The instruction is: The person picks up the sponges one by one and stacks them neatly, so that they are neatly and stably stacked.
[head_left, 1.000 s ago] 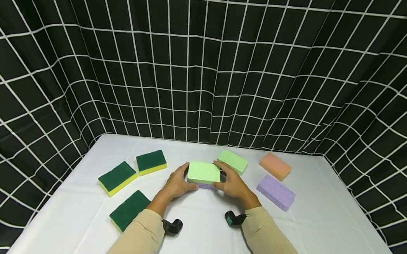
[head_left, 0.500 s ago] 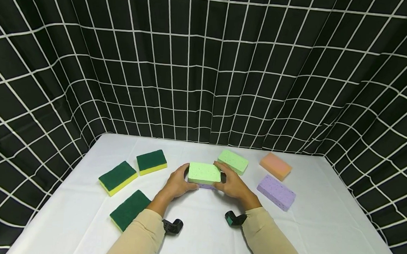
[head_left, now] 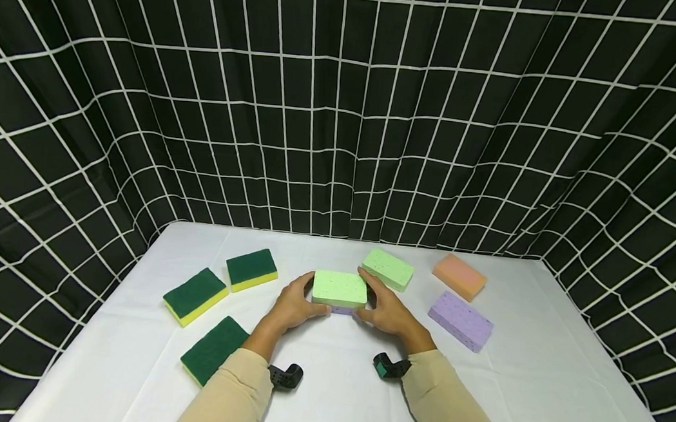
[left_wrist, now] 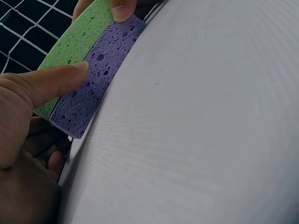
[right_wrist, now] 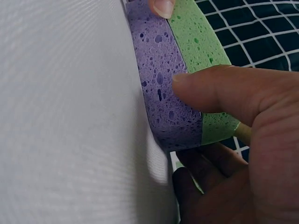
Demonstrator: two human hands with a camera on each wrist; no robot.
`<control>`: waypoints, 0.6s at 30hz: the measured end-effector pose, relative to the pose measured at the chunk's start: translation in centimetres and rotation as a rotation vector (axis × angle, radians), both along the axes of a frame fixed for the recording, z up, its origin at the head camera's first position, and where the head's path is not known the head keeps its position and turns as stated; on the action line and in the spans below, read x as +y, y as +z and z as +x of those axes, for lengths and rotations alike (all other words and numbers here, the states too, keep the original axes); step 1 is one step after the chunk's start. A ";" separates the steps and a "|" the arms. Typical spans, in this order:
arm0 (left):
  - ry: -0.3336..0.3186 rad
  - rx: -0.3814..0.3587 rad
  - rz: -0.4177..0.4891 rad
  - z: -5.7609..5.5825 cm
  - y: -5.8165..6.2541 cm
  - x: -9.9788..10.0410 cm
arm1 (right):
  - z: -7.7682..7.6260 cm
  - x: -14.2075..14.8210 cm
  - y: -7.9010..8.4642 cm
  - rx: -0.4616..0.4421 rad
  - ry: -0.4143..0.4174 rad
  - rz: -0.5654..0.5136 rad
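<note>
A light green sponge (head_left: 340, 287) lies flat on top of a purple sponge (head_left: 341, 310), edges nearly lined up, on the white table. My left hand (head_left: 297, 302) grips the stack's left end, its thumb pressing the near side around the seam between both sponges in the left wrist view. At the other end my right hand (head_left: 390, 304) holds the stack likewise, with the thumb on the near side at the seam in the right wrist view. The fingers on the far side are partly hidden. The purple sponge (left_wrist: 100, 77) rests against the tabletop below the green one (left_wrist: 74, 42).
Several green-and-yellow scouring sponges (head_left: 196, 294) lie on the left, one partly behind my left sleeve. Beyond my right hand are another light green sponge (head_left: 388, 269), an orange sponge (head_left: 459, 276) and a purple sponge (head_left: 461, 320). A black gridded cloth (head_left: 343, 127) encloses the table.
The green sponge has settled slightly lower and squarer over the purple one. My right hand's fingers have shifted a little to the right; my left hand stays almost still.
</note>
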State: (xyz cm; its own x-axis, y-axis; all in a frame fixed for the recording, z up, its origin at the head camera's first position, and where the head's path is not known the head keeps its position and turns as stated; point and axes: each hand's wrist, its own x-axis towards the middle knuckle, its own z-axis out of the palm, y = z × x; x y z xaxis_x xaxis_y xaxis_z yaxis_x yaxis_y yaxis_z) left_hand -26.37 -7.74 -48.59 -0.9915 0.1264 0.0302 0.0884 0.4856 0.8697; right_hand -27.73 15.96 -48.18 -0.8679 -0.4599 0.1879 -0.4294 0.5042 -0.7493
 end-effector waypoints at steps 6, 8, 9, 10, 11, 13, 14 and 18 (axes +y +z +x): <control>0.017 -0.025 -0.011 -0.1 0.0 0.0 | -0.1 0.1 -0.2 0.009 0.013 -0.001; 0.020 -0.021 -0.008 -0.2 0.1 0.0 | -0.1 0.1 -0.1 0.011 0.016 -0.003; 0.019 -0.017 -0.005 -0.2 0.1 0.0 | -0.1 0.1 0.0 0.011 0.015 -0.003; 0.016 -0.015 0.000 -0.2 0.1 0.0 | -0.2 0.1 0.0 0.011 0.017 -0.004; 0.014 -0.015 0.008 -0.2 0.1 0.1 | -0.2 0.1 -0.1 0.013 0.016 -0.004; 0.007 -0.018 0.030 -0.2 0.0 0.1 | -0.1 0.1 -0.2 0.007 0.015 -0.010; 0.003 -0.020 0.043 -0.2 0.0 0.1 | 0.0 0.1 -0.2 0.006 0.016 -0.015; -0.009 -0.026 0.146 0.0 0.1 0.2 | 0.2 0.2 -0.4 0.002 0.009 -0.023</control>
